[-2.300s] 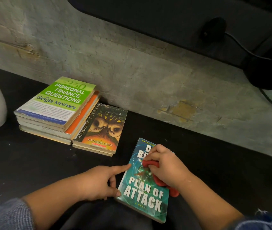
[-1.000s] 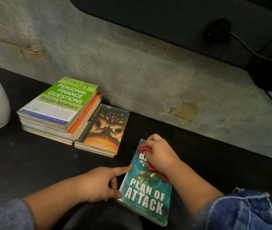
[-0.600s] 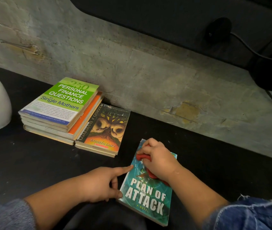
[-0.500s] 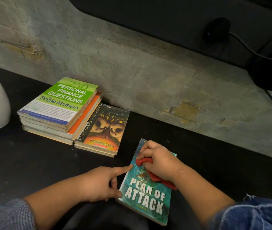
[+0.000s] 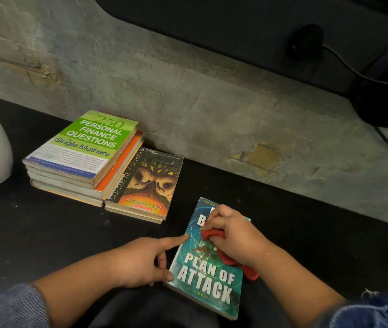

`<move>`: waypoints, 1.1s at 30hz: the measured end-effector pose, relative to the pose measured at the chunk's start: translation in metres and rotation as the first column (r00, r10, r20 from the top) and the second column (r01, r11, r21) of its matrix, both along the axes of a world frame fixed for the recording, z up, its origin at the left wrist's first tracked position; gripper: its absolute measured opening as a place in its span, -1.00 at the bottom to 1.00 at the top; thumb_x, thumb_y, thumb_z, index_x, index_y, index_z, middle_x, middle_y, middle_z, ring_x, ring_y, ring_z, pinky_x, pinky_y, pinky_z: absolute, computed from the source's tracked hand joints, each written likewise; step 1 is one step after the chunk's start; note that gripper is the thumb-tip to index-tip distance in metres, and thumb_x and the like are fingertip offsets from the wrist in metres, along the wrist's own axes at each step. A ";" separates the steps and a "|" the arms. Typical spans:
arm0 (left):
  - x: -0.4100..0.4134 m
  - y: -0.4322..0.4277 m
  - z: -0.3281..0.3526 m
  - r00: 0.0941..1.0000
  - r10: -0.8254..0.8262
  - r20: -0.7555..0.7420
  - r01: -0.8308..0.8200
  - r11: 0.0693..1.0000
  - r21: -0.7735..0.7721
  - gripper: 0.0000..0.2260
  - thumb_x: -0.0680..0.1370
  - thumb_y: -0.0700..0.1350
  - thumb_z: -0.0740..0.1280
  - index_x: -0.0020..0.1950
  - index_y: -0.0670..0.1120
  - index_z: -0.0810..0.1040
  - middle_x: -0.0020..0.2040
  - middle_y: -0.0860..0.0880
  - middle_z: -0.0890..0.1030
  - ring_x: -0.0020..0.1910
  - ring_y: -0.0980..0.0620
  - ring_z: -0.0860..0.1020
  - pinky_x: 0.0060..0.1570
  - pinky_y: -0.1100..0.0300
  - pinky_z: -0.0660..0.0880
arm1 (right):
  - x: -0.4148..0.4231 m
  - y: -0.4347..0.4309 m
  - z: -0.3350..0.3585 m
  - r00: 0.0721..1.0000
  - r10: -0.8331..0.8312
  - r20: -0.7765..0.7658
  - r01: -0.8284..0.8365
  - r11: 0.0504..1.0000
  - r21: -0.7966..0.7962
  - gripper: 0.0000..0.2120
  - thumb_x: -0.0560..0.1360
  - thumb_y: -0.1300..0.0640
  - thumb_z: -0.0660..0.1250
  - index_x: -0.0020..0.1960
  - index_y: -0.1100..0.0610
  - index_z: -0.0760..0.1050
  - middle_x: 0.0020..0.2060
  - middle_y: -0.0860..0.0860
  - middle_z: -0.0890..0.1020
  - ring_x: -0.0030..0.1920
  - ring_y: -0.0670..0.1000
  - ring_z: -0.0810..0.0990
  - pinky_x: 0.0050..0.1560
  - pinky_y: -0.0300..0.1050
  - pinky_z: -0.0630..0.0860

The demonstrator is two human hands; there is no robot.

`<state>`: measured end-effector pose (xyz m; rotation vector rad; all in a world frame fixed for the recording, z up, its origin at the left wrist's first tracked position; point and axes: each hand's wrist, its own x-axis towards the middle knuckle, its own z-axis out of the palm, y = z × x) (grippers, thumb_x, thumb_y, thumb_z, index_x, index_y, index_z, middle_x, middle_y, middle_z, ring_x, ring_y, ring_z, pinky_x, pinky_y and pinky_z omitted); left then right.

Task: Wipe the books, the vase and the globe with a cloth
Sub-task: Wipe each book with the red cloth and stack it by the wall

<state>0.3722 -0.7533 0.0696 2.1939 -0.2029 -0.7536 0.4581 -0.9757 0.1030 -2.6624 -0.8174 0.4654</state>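
Teal paperback (image 5: pixel 208 278) lies flat on a black surface (image 5: pixel 46 233). Right hand (image 5: pixel 235 235) clutches a red cloth (image 5: pixel 214 233) on its cover. Left hand (image 5: pixel 141 261) presses its left edge with straight index finger and thumb.

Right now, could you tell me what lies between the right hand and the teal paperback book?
A crumpled red cloth, held by the right hand on the teal paperback book: head view.
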 end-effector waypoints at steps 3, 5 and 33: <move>0.000 0.000 0.000 1.000 -0.008 0.000 0.008 1.000 0.010 -0.24 0.52 -0.04 0.41 0.48 0.38 -0.01 -0.08 0.07 0.59 -0.32 0.22 0.57 -0.10 0.26 0.58 | 0.002 -0.007 0.002 0.995 0.016 -0.099 -0.015 1.000 0.017 -0.74 0.48 0.20 0.41 0.11 -0.06 0.65 0.10 -0.23 0.42 0.18 -0.22 0.43 0.25 -0.38 0.37; 0.000 0.001 0.001 1.000 -0.012 0.001 0.012 1.000 0.011 -0.24 0.52 -0.03 0.40 0.48 0.38 -0.02 -0.07 0.07 0.59 -0.31 0.22 0.58 -0.11 0.27 0.58 | 0.004 -0.007 0.002 0.996 -0.070 -0.057 0.072 0.997 0.034 -0.76 0.48 0.18 0.40 0.08 -0.09 0.65 0.09 -0.23 0.42 0.18 -0.19 0.43 0.27 -0.29 0.40; 0.000 0.001 -0.002 1.000 0.006 -0.022 -0.007 1.000 -0.020 -0.24 0.51 -0.06 0.42 0.46 0.40 -0.01 -0.08 0.06 0.60 -0.31 0.20 0.59 -0.14 0.26 0.59 | -0.017 -0.018 -0.004 0.996 -0.059 -0.064 0.065 0.994 0.083 -0.78 0.44 0.16 0.43 0.03 -0.10 0.65 0.04 -0.26 0.43 0.16 -0.21 0.45 0.24 -0.24 0.44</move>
